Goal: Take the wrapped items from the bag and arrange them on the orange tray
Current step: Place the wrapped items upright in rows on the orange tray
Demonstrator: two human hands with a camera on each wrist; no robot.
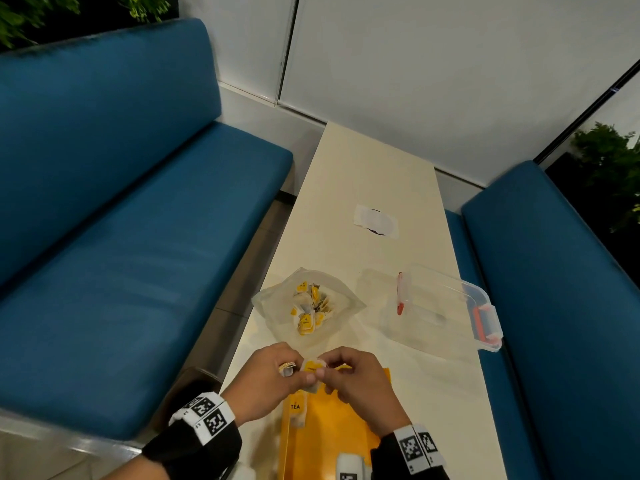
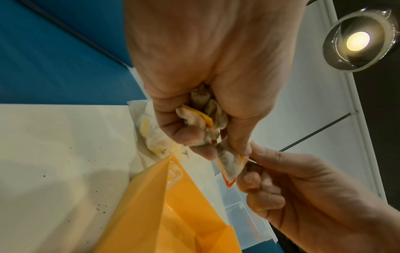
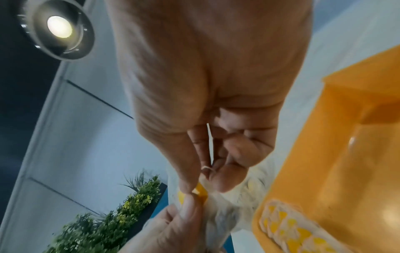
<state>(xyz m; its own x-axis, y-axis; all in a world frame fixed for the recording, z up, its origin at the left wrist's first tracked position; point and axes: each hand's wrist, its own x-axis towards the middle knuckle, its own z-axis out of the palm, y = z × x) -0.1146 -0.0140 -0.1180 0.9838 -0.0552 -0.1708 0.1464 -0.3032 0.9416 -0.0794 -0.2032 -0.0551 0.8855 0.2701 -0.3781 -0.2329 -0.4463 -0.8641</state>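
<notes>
Meeting low in the middle of the head view, both hands work above the far end of the orange tray (image 1: 332,427), which lies on the cream table (image 1: 374,188) at the bottom of the frame. The left hand (image 1: 263,382) has its fingers curled round a small bunch of wrapped tea bags (image 2: 201,116), and its thumb and forefinger also pinch one more tea bag (image 1: 313,370) with a yellow label. The right hand (image 1: 360,379) pinches that same tea bag from the other side, thumb against forefinger, its other fingers loosely curled. One tea bag marked TEA (image 1: 297,408) already lies at the tray's left edge, and the right wrist view shows a row of them (image 3: 290,227) lined up in the tray. Just beyond the hands, in the centre of the frame, the clear bag (image 1: 308,303) sits open on the table with more yellow-labelled tea bags inside. To its right lies a clear plastic box (image 1: 446,306) with an orange latch, near the table's right edge
</notes>
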